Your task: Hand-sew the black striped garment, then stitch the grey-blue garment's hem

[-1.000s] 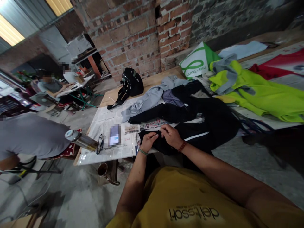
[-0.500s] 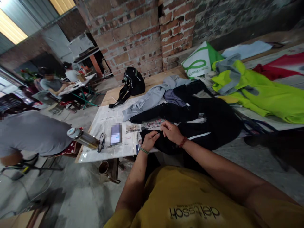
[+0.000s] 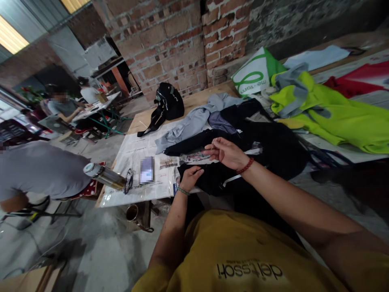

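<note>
One desk (image 3: 191, 101), largely covered with printed sheets and clear plastic, carries everything here. The black garment (image 3: 273, 150) is spread along its near edge, in front of the person, one end reaching the hands. Work on it looks under way — that end is pinched and bunched — but nothing shows as clearly finished, and how much is left cannot be told.

Counting down by size: one lime-yellow garment (image 3: 337, 109) lies heaped on the right, one grey garment (image 3: 188, 125) stretches out behind the black one, and one red-and-white cloth (image 3: 358, 79) lies at the far right. There are two bags, a green-and-white bag (image 3: 252, 77) near the brick wall and a smaller black bag (image 3: 172, 103) towards the desk's far left corner.

Of two hands, the right hand (image 3: 229, 154) is held above the cloth, fingers half curled; whether they pinch something thin — a thread, say — I cannot tell. The left hand (image 3: 192, 178) grips the black garment's end between thumb and fingers. Smaller yet: one bottle (image 3: 105, 175), one phone (image 3: 147, 170), one pair of glasses (image 3: 129, 181).
</note>
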The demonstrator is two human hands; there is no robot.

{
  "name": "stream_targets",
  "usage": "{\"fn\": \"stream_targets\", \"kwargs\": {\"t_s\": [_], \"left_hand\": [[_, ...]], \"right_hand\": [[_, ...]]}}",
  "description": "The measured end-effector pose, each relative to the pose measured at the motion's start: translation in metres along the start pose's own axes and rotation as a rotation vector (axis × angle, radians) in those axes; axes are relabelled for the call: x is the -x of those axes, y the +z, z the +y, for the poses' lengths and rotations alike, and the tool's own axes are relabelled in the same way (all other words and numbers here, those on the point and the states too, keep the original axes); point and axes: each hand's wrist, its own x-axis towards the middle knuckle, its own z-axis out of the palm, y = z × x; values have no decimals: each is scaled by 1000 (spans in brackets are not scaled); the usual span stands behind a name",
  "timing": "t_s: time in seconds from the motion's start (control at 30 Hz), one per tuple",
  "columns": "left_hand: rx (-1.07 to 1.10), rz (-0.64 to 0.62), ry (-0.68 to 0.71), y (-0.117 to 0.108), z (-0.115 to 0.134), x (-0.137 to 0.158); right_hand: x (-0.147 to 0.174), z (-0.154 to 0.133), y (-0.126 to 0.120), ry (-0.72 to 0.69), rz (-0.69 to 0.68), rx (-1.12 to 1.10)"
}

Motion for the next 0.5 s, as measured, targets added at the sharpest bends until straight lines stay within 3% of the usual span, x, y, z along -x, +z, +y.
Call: {"fn": "stream_targets", "kwargs": {"t_s": [0.3, 0.5], "left_hand": [[80, 73, -80, -1, 2, 1], [180, 122, -124, -1, 1, 1]], "right_hand": [[-12, -34, -37, -464, 383, 226], [-9, -44, -48, -536, 458, 265]]}}
